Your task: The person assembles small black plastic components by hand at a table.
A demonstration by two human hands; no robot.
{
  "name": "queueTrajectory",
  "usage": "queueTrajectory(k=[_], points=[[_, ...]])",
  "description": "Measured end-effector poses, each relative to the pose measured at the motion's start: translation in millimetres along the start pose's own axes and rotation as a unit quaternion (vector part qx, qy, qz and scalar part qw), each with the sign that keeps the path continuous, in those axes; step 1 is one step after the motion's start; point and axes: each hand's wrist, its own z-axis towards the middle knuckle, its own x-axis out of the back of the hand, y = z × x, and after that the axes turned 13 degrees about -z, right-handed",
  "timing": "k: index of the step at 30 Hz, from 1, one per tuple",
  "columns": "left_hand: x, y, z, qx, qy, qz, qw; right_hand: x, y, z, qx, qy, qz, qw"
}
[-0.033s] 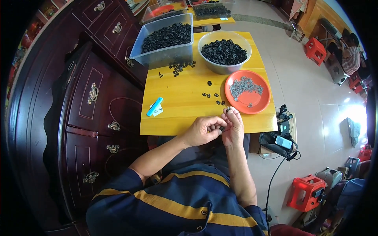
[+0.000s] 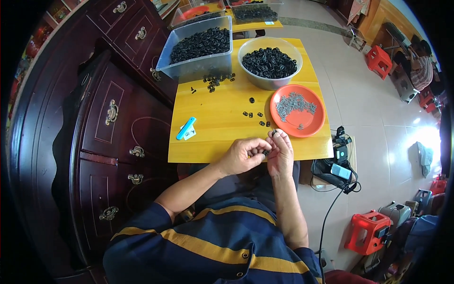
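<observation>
My left hand [image 2: 243, 157] is closed at the table's near edge, with a small black plastic piece [image 2: 266, 152] between its thumb and fingers. Close beside it is my right hand [image 2: 281, 158], palm turned up, its thumb and fingertips pinching a tiny dark piece [image 2: 274, 133]. The exact kind of both pieces is too small to make out. Just beyond the right fingertips lies an orange-red plate [image 2: 299, 124] holding many small grey metal pins [image 2: 294, 105]. Several loose black pieces [image 2: 260, 115] are scattered on the yellow table [image 2: 213, 123] to the plate's left.
A clear bin [image 2: 194, 71] and a round translucent bowl [image 2: 267, 84], both full of black parts, stand at the back. A blue-handled tool [image 2: 186, 128] lies left. Dark wooden cabinets [image 2: 113, 137] flank the left side. Red stools [image 2: 369, 232] and a person [image 2: 421, 71] are to the right.
My hands have shifted very slightly, and the black piece at my left fingertips sits a little higher. The things on the table have not moved.
</observation>
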Motion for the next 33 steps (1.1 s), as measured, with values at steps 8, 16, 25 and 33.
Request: queueTrajectory(k=[8,16,25,33], points=[[25.8,7.4,10.9,-0.057,0.074,0.039,0.995,5.2,1.6,-5.5,0.03,-0.033,-0.158,0.986],[28.4,7.7,11.5,-0.037,0.056,0.056,0.996,-1.0,6.1,-9.2,0.058,-0.057,-0.231,0.969],[32.3,3.8,13.0,-0.044,0.064,0.084,0.993,-0.2,7.9,-9.0,0.068,-0.049,-0.243,0.966],[33.7,2.2,13.1,-0.034,0.057,0.078,0.995,-1.4,8.0,-9.5,0.081,-0.056,-0.243,0.965]])
